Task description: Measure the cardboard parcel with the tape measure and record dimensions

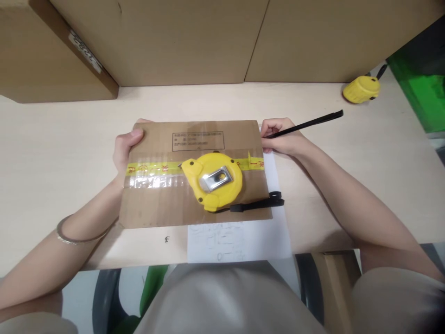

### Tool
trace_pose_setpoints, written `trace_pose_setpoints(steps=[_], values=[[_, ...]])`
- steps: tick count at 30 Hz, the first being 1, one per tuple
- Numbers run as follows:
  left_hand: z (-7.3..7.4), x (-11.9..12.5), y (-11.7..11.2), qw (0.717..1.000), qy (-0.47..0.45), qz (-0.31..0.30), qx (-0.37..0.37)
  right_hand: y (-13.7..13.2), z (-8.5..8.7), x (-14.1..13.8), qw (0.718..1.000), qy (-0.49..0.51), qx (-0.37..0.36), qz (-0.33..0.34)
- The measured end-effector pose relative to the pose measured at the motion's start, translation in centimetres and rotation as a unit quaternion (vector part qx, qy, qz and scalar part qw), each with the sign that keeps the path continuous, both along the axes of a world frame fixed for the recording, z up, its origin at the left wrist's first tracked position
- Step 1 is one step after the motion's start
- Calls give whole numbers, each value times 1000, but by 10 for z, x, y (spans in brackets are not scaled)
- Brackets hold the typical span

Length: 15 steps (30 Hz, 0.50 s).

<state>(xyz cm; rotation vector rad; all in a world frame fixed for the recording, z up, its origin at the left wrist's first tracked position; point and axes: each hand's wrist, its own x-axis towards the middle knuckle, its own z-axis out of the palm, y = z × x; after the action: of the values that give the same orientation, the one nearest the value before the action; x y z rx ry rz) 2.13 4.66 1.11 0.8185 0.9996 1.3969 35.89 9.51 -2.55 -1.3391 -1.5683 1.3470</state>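
A flat cardboard box [156,204] is in front of me, with a strip of yellow tape across it and a printed label panel. My left hand [125,147] grips its left edge, thumb on top and the other fingers mostly hidden. On the box lies a yellow tape measure [227,185] with a metal clip and a black strap. My right hand [282,134] is closed around a black pen [309,123] beside the box's right edge; the pen's lower end is hidden. A white sheet of paper [239,246] with pencil-like marks sits partly under the box.
Large cardboard boxes [181,46] stand along the back of the pale table [375,185]. A second yellow tape measure [361,89] rests at the back right, near a green surface [420,95]. Another cardboard box [335,287] is below the table's front edge.
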Motion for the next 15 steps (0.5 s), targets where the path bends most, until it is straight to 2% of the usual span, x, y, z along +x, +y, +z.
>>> trace_pose_setpoints(steps=[3, 6, 15], values=[[-2, 0, 3, 998, 41, 30, 33, 0, -1, 0, 1000, 3, 4, -4], [-3, 0, 4, 997, 42, 46, 41, 0, -1, 0, 1000, 2, 6, -6], [2, 1, -2, 1000, 24, 8, 11, -2, 1, 1, 1000, -1, 12, -7]])
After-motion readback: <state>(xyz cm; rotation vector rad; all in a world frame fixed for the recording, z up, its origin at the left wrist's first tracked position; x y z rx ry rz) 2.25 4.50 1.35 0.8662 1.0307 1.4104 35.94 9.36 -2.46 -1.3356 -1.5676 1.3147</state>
